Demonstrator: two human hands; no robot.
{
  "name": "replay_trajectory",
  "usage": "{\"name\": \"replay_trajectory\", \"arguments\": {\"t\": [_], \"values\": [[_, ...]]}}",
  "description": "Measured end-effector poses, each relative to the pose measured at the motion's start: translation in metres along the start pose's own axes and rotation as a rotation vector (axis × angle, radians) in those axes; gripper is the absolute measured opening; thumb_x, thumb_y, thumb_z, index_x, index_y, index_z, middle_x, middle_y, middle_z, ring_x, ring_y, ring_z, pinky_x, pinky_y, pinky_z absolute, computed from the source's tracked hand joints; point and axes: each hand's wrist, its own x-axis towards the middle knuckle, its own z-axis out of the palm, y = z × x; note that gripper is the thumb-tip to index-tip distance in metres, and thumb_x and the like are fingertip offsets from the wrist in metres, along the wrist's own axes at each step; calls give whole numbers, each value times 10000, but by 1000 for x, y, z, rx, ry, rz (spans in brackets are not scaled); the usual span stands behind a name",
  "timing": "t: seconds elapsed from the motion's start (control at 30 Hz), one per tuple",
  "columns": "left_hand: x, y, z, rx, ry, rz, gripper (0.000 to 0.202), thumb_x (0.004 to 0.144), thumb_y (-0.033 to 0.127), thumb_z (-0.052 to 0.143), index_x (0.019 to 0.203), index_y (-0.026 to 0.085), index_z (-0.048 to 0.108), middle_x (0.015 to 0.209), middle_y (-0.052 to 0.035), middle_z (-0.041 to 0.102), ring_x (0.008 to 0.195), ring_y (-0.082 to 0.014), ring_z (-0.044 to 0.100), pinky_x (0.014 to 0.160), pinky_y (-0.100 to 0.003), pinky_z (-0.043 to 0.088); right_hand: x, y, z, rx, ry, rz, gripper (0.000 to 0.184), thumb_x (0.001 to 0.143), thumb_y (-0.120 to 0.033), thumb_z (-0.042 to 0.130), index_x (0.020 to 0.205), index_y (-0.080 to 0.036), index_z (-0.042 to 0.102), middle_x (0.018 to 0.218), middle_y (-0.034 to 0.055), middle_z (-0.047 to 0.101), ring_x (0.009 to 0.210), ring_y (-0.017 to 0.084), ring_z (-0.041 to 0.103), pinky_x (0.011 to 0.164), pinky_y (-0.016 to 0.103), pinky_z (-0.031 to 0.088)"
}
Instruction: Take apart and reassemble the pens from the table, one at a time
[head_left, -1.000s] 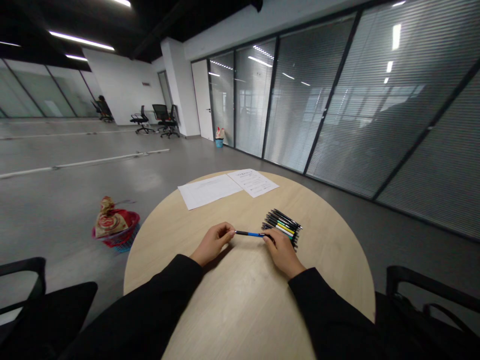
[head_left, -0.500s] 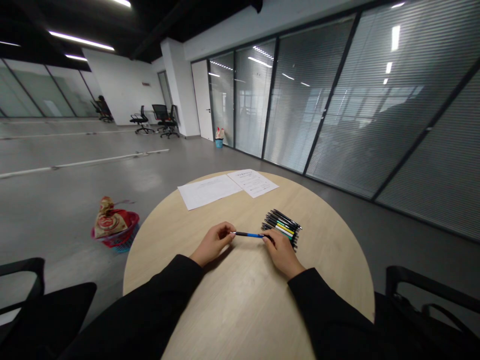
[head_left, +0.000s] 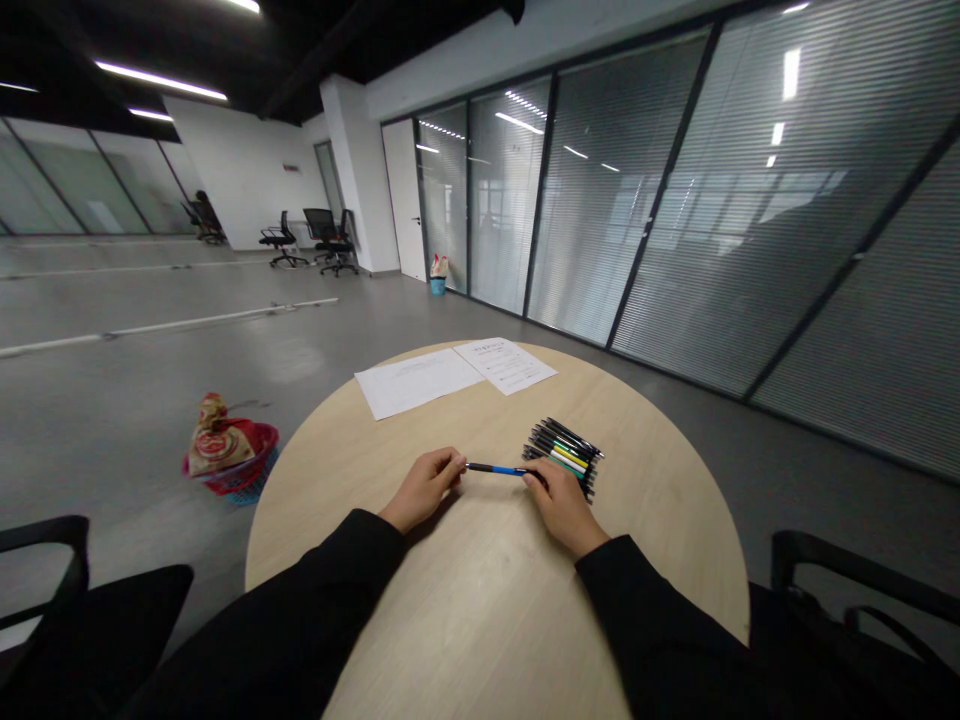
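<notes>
A blue and black pen (head_left: 496, 469) lies level between my two hands, just above the table. At its left end, the thumb and fingers of my left hand (head_left: 424, 490) are pinched together on the tip. The other end is gripped by my right hand (head_left: 564, 502), whose fingers hide that part of the pen. Right behind my right hand lies a row of pens (head_left: 566, 445), mostly black, with white, yellow and green ones among them. My right hand covers the near part of this row.
Two printed paper sheets (head_left: 420, 382) lie at the far side of the round wooden table (head_left: 480, 620). A basket (head_left: 259, 470) with a paper bag stands on the floor at the left. Black chairs (head_left: 862, 580) flank the table.
The fingers of my left hand have closed more tightly at the pen's tip, and the pen has shifted slightly left. My right hand has hardly moved.
</notes>
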Motion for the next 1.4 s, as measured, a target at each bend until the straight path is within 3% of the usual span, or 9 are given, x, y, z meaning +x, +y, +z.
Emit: {"name": "replay_trajectory", "arguments": {"t": [0.17,0.33,0.57,0.77,1.03,1.4], "values": [[1,-2,1,-72,-11,11,454,934,552,494,717,159,566,624,7,535,576,-122,471,577,-253,374,0,1,0,9,-1,10,203,956,-207,512,1027,-197,702,990,80,697,946,225,639,868,359,492],[3,-5,2,-280,-48,38,367,812,448,714,999,163,578,760,14,564,635,-116,509,599,-244,410,0,1,0,4,5,20,194,951,-201,514,1010,-193,698,990,79,698,952,223,639,880,357,490],[1,-2,2,-223,-60,14,288,824,407,698,870,143,596,693,16,545,620,-112,480,593,-242,374,0,-1,-1,12,-3,23,203,951,-197,506,1016,-191,698,998,80,697,959,222,634,886,360,488],[2,-2,2,-167,-27,1,367,877,510,615,799,155,569,665,15,549,598,-113,480,581,-239,377,0,-2,-2,17,2,24,211,954,-198,506,1035,-197,701,999,78,697,957,225,635,881,366,488],[3,-4,2,-256,-2,43,294,827,406,705,861,162,544,715,20,560,625,-108,512,598,-239,411,0,1,-1,9,16,26,197,952,-205,507,1025,-181,689,1001,86,699,957,228,642,878,366,487],[4,-8,1,-204,70,70,263,821,379,691,924,153,603,755,0,560,658,-115,503,598,-237,393,0,4,-1,2,32,31,190,953,-224,509,1000,-192,690,994,80,707,953,228,648,878,368,495]]}}
